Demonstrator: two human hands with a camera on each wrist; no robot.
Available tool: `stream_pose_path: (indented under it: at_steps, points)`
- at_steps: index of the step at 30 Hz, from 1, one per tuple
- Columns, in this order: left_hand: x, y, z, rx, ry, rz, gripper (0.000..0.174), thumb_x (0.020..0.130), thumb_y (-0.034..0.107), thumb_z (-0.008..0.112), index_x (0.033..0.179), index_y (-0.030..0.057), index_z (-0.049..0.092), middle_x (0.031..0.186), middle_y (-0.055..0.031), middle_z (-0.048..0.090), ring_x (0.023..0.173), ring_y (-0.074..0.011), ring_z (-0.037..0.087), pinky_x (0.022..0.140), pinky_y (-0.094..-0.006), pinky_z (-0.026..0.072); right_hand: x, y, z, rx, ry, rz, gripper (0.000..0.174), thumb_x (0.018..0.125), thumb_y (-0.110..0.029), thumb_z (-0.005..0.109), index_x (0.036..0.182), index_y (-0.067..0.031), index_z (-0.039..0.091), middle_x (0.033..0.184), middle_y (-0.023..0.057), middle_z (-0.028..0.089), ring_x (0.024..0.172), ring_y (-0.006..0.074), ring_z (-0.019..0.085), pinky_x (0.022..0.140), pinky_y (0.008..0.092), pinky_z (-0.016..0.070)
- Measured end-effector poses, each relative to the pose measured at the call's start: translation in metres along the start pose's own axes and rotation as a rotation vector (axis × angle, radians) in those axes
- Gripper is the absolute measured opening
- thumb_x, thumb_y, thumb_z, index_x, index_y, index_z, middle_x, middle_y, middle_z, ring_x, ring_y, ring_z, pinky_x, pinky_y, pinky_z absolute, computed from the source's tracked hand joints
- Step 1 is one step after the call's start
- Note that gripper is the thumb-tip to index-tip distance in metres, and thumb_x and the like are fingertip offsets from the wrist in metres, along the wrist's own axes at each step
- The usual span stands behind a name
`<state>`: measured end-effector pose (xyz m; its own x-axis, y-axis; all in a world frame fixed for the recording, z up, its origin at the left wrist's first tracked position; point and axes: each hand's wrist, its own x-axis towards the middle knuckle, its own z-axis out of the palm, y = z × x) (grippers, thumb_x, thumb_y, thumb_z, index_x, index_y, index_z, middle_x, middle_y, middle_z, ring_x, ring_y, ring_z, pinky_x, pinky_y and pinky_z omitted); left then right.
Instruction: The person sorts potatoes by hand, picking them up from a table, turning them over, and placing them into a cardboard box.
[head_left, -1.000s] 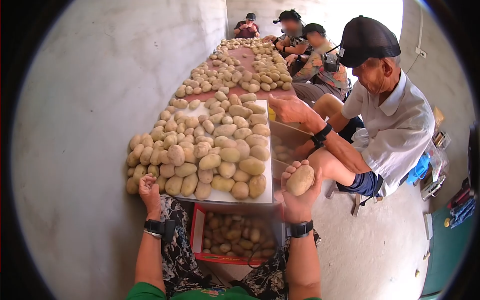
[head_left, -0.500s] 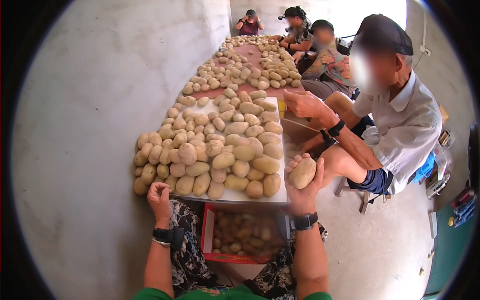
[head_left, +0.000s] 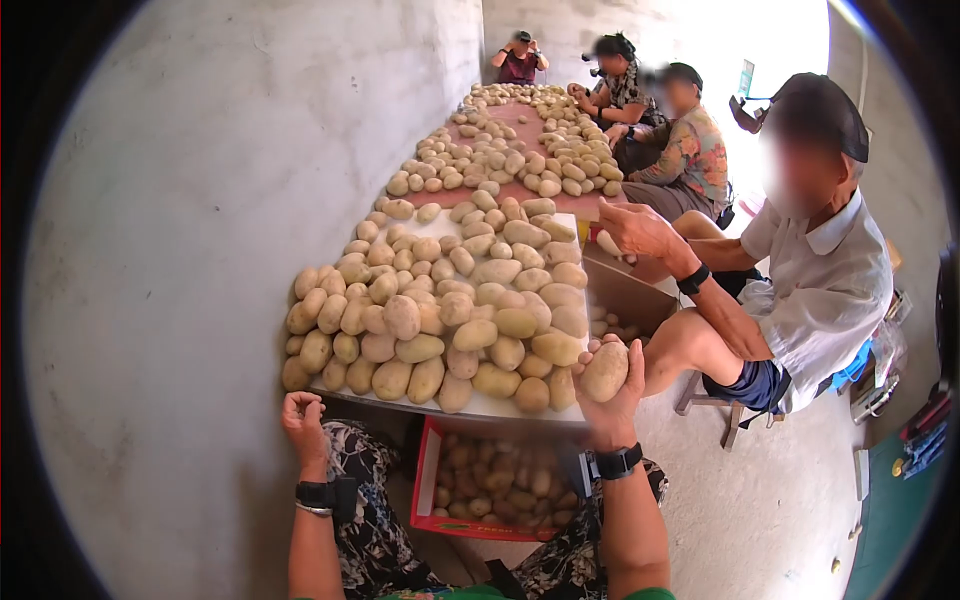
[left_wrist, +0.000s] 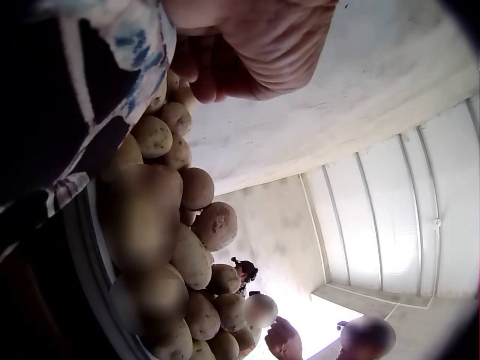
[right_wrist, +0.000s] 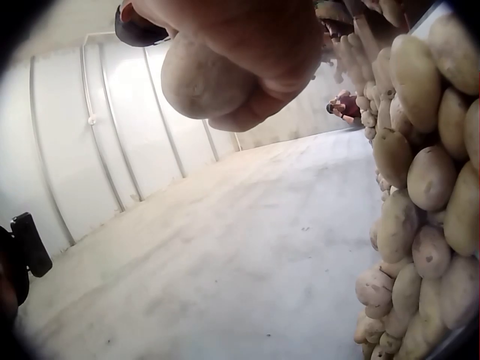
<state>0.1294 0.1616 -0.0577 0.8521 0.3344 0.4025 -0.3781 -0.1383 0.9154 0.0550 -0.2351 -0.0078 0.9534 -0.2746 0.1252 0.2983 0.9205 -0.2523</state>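
My right hand grips a pale potato from below, just off the near right corner of the white tabletop. In the right wrist view the same potato sits under my curled fingers. A dense heap of potatoes covers that tabletop. My left hand is curled with nothing in it, just below the table's near left corner, over my patterned trouser leg. The left wrist view shows my left fingers folded above the heap's edge.
A red crate of potatoes stands under the table between my knees. A person in a white shirt sits close on the right beside a cardboard box. More potatoes and other people line the far table. A concrete wall runs along the left.
My left hand has drawn back from the heap's near corner towards my lap. My right hand, still holding the potato, has stayed at the table's near right corner.
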Motion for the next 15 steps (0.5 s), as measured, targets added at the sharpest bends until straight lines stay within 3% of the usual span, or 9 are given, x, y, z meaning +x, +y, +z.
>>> stream_pose_path:
  at_steps: [8, 12, 15]
  points:
    - [-0.007, 0.006, 0.017, -0.032, -0.084, 0.007, 0.003, 0.075, -0.001, 0.051, 0.077, 0.002, 0.051, 0.071, -0.0017, 0.054, 0.066, -0.0086, 0.052, 0.063, -0.0214, 0.0437, -0.008, 0.005, 0.012, -0.202, -0.059, -0.054, 0.028, 0.087, -0.036, 0.05, 0.096, -0.0094, 0.05, 0.086, 0.0076, 0.054, 0.074, 0.0204, 0.054, 0.065, 0.0336, 0.0467]
    - [-0.014, 0.022, 0.03, -0.084, -0.25, 0.027, 0.004, 0.077, -0.002, 0.053, 0.081, 0.0003, 0.054, 0.073, -0.0033, 0.056, 0.066, -0.0084, 0.053, 0.063, -0.0214, 0.0438, 0.004, 0.002, -0.016, -0.017, 0.049, -0.004, 0.035, 0.086, -0.039, 0.05, 0.102, -0.0077, 0.049, 0.097, 0.0115, 0.056, 0.085, 0.0248, 0.056, 0.074, 0.037, 0.0479]
    - [-0.022, 0.026, 0.036, -0.254, -0.358, -0.126, 0.01, 0.079, 0.0, 0.051, 0.088, 0.0001, 0.054, 0.081, -0.0052, 0.059, 0.072, -0.0109, 0.057, 0.072, -0.0242, 0.0472, 0.003, 0.004, -0.003, 0.005, 0.249, -0.09, 0.039, 0.084, -0.041, 0.051, 0.105, -0.0074, 0.049, 0.102, 0.0132, 0.055, 0.094, 0.0278, 0.055, 0.078, 0.0418, 0.0477]
